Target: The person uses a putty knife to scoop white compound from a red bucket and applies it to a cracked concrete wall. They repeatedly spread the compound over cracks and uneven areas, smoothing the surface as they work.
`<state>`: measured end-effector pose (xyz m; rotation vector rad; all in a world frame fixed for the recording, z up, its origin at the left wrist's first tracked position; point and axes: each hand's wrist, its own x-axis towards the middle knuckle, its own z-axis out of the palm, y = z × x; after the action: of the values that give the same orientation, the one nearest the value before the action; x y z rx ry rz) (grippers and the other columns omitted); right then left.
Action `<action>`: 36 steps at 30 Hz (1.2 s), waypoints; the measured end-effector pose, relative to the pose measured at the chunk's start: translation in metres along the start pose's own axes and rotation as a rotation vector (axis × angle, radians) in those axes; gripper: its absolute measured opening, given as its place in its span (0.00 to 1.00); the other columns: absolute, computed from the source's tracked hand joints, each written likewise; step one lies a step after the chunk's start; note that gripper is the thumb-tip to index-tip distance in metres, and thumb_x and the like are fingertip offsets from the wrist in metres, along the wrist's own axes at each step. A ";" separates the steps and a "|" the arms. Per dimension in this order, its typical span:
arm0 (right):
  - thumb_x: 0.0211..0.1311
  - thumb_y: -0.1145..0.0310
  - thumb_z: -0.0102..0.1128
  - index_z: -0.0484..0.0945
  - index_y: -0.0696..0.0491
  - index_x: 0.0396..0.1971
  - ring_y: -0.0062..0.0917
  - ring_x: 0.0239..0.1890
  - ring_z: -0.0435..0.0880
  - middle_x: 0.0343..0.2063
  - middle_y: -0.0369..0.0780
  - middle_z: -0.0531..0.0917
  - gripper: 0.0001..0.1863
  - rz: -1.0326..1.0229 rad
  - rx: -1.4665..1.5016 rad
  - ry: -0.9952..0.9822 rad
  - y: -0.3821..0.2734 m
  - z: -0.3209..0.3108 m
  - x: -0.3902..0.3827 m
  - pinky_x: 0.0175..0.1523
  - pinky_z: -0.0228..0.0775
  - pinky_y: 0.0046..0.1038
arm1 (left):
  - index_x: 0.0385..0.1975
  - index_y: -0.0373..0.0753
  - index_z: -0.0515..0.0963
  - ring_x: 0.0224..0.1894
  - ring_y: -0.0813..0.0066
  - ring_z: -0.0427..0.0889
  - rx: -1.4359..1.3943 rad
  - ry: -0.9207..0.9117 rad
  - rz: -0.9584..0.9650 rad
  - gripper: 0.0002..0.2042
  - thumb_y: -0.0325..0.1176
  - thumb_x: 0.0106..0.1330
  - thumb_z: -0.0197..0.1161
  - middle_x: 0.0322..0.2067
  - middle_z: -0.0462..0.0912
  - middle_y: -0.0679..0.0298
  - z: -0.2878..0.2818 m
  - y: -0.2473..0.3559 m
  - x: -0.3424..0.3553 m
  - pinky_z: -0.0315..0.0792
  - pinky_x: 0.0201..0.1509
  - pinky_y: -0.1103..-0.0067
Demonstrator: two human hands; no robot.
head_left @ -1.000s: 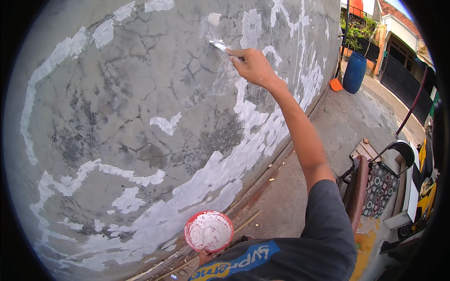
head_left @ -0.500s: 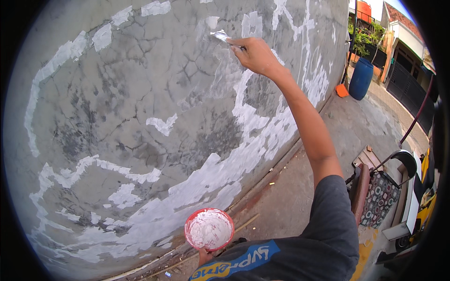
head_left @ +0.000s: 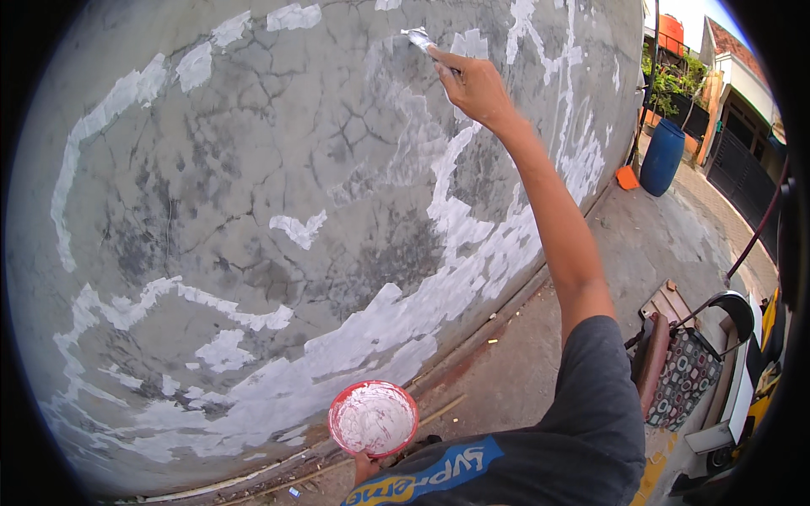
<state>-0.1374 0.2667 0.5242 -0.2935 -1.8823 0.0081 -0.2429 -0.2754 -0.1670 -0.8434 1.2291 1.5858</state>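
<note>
Bright daylight w/ soft shadows, sky v. bright top R, wall bowed by fisheye, corners blk.

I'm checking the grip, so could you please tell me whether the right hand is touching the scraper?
Touching. The head view shows the right hand closed around the scraper, its blade end sticking out past the fingers.

Grey ground — blue barrel upright
</note>
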 end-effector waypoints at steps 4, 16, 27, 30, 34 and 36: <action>0.63 0.69 0.56 0.77 0.48 0.55 0.30 0.15 0.57 0.12 0.46 0.65 0.19 -0.036 -0.013 0.109 0.041 0.038 -0.027 0.24 0.57 0.28 | 0.43 0.27 0.69 0.48 0.46 0.75 -0.031 -0.187 0.052 0.17 0.25 0.53 0.49 0.43 0.75 0.47 -0.035 0.001 0.070 0.75 0.53 0.51; 0.63 0.66 0.56 0.79 0.41 0.52 0.32 0.15 0.58 0.12 0.43 0.64 0.17 -0.086 -0.214 -0.135 0.012 -0.019 0.024 0.25 0.59 0.31 | 0.37 0.29 0.70 0.44 0.52 0.76 0.746 -0.260 0.568 0.12 0.27 0.54 0.53 0.38 0.75 0.50 0.007 0.007 -0.045 0.77 0.41 0.57; 0.63 0.67 0.57 0.78 0.40 0.54 0.31 0.17 0.55 0.12 0.45 0.60 0.19 -0.072 -0.186 -0.167 0.019 -0.025 0.012 0.26 0.59 0.32 | 0.48 0.31 0.70 0.52 0.50 0.75 0.015 -0.017 0.107 0.17 0.30 0.60 0.47 0.48 0.74 0.48 0.014 -0.002 -0.013 0.75 0.52 0.52; 0.62 0.67 0.57 0.78 0.40 0.55 0.31 0.16 0.54 0.12 0.44 0.59 0.19 -0.052 -0.160 -0.119 0.056 -0.010 -0.010 0.25 0.58 0.31 | 0.48 0.32 0.70 0.50 0.52 0.75 0.037 -0.105 0.149 0.17 0.31 0.60 0.46 0.47 0.75 0.49 0.015 0.003 -0.008 0.76 0.51 0.52; 0.63 0.67 0.58 0.77 0.40 0.55 0.31 0.16 0.54 0.12 0.45 0.59 0.20 -0.009 -0.209 -0.224 0.042 -0.025 -0.019 0.25 0.58 0.31 | 0.47 0.33 0.70 0.48 0.53 0.76 0.002 -0.084 0.109 0.16 0.30 0.59 0.48 0.45 0.75 0.50 -0.005 0.000 0.014 0.77 0.48 0.53; 0.63 0.67 0.58 0.77 0.40 0.55 0.31 0.16 0.54 0.12 0.45 0.60 0.19 -0.026 -0.185 -0.136 0.032 -0.029 -0.007 0.25 0.58 0.31 | 0.46 0.33 0.71 0.48 0.53 0.76 0.002 -0.085 0.112 0.16 0.30 0.58 0.49 0.44 0.75 0.50 -0.008 0.000 0.014 0.77 0.48 0.53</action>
<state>-0.1019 0.2920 0.5224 -0.4029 -2.0259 -0.1684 -0.2478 -0.2792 -0.1814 -0.7088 1.2348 1.6920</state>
